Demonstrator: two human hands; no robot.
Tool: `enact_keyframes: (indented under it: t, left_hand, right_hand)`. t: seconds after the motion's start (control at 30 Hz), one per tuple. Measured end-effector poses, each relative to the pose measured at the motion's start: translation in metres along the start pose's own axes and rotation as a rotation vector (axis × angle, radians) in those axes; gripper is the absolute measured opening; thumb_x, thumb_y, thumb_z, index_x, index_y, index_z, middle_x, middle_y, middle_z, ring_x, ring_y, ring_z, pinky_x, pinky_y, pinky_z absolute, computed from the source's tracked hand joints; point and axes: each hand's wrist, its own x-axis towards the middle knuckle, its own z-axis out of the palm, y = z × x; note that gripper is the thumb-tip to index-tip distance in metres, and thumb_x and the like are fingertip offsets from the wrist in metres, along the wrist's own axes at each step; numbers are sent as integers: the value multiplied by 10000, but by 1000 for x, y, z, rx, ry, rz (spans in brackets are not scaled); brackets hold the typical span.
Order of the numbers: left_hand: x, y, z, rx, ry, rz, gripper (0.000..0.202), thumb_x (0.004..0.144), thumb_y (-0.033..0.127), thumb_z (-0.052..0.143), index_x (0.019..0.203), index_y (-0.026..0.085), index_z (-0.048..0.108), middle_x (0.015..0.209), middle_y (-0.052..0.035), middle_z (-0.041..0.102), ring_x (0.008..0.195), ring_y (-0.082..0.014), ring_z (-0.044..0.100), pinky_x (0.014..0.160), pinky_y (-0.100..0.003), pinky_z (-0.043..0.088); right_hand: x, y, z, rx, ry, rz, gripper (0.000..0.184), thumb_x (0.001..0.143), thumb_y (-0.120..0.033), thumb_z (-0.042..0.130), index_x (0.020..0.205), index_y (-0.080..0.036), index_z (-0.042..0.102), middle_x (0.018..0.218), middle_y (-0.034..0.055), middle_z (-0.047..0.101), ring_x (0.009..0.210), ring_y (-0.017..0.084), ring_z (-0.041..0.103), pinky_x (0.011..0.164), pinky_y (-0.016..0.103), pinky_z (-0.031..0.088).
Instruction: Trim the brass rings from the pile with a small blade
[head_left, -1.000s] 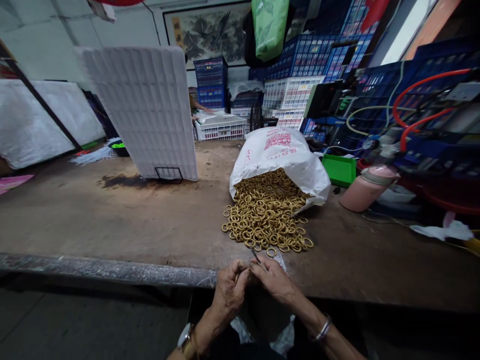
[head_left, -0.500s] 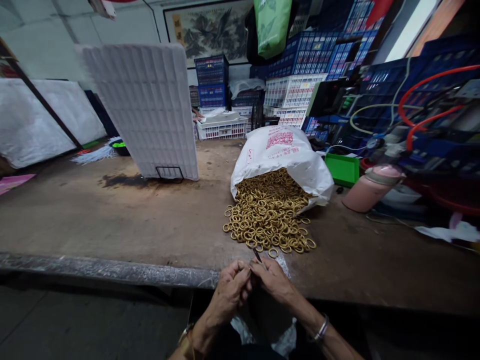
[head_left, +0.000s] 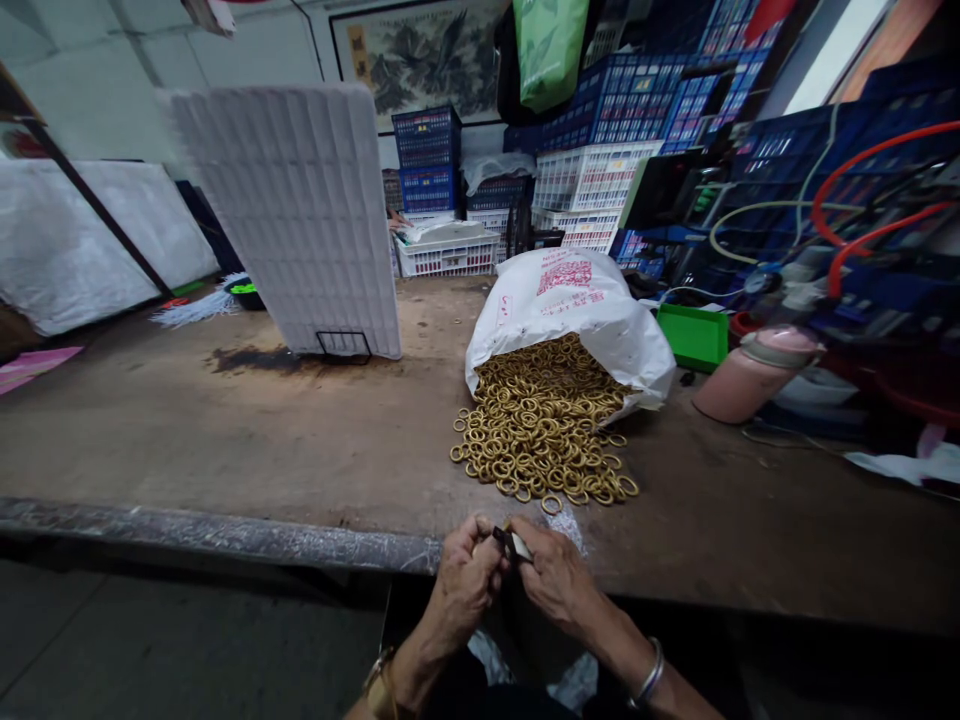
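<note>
My left hand (head_left: 466,575) is closed in a pinch just off the table's front edge; what its fingers hold, if anything, is hidden. Beside it, my right hand (head_left: 556,575) is closed around a small tool with a dark tip and pale body (head_left: 519,546), perhaps a knife. The tool's tip points left and meets the fingertips of my left hand. Just beyond both hands lies a heap of gold-coloured rings (head_left: 536,430). They spill from the mouth of a white sack (head_left: 577,300) with red printing, which rests on its side.
On the brown table (head_left: 360,440), a tall white ribbed panel (head_left: 300,220) leans on a wire stand. To the right are a green tray (head_left: 694,338), a pink bottle (head_left: 757,375) and red hoses (head_left: 832,210). Stacked crates (head_left: 592,180) stand at the back.
My right hand has turned so that the tool's pale body shows and its tip now points left toward my left hand. The view has shifted slightly; rings and sack lie as before.
</note>
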Motion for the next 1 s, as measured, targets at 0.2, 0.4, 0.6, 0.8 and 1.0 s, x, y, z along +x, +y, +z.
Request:
enact_keyframes:
  t: [0.2,0.4,0.6,0.8,1.0]
  left_hand:
    - [-3,-1,-1,39,0,48,348,694,485,558,653,173,408,499,70,416,387,-28,306,391,-163,231]
    - [-9,-1,-4,-53,-48,2,296,727,450,557,732,177,442,505,70,453,347,-22,311,341,-145,200]
    - [-3,-1,-7,-316,-87,-20,275,731,413,572,705,161,463,626,19,520,421,-40,385,345,-146,286]
    - [2,-8,-7,-355,-65,-40,252,730,375,577,714,132,513,698,-35,573,479,-68,464,357,-158,324]
    - [6,-4,-11,-437,-80,-90,288,704,282,598,945,144,523,665,-15,569,490,-89,491,358,-161,331]
  right_hand:
    - [-2,-4,-1,-138,-29,-17,257,633,-64,349,800,-196,494,629,-8,564,530,114,451,514,228,225]
    - [5,26,-9,-329,64,220,223,680,-67,372,808,-178,516,615,17,564,521,119,463,495,233,199]
    - [10,67,-38,-318,344,354,143,766,-160,364,751,-191,503,604,15,553,543,126,476,510,219,244]
    - [12,73,-34,-299,355,313,137,805,-281,406,827,-198,513,688,24,599,624,154,547,539,227,288]
    - [11,55,-20,-405,242,254,99,800,-256,445,859,-216,514,783,24,623,684,159,572,539,239,251]
